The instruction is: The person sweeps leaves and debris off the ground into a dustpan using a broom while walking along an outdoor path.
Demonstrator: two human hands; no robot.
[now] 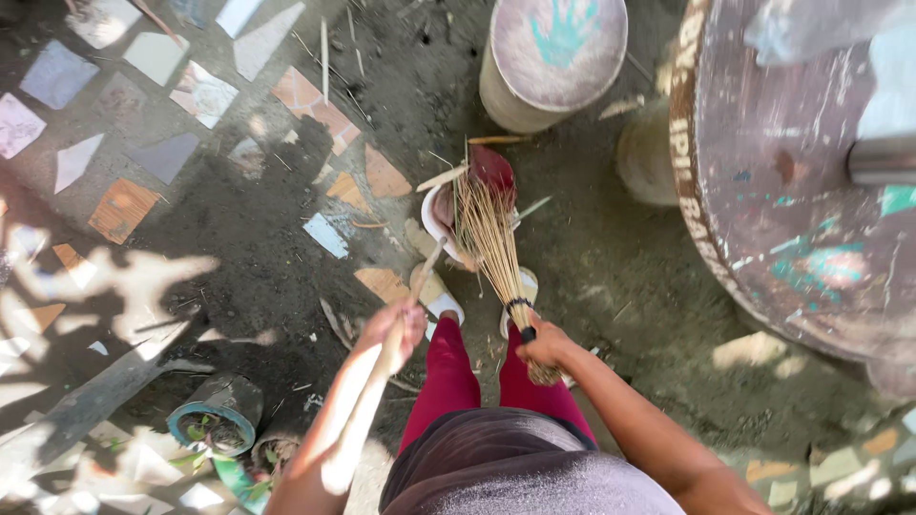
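Note:
My right hand (pixel 544 345) grips the bound end of a straw hand broom (pixel 489 229), whose bristles fan forward over a white dustpan (pixel 435 217). A dark red leaf (pixel 492 169) and dry leaves lie in the pan. My left hand (pixel 393 329) holds the dustpan's long wooden handle (pixel 426 267), which slants up to the pan. Below are my legs in maroon trousers and my feet in pale sandals (pixel 439 296) on the dirt.
A round painted stool (pixel 553 52) stands ahead. A large round weathered table (pixel 763 181) fills the right. Broken coloured tiles (pixel 124 205) are set into the ground on the left. Small pots with plants (pixel 218 412) sit at the lower left.

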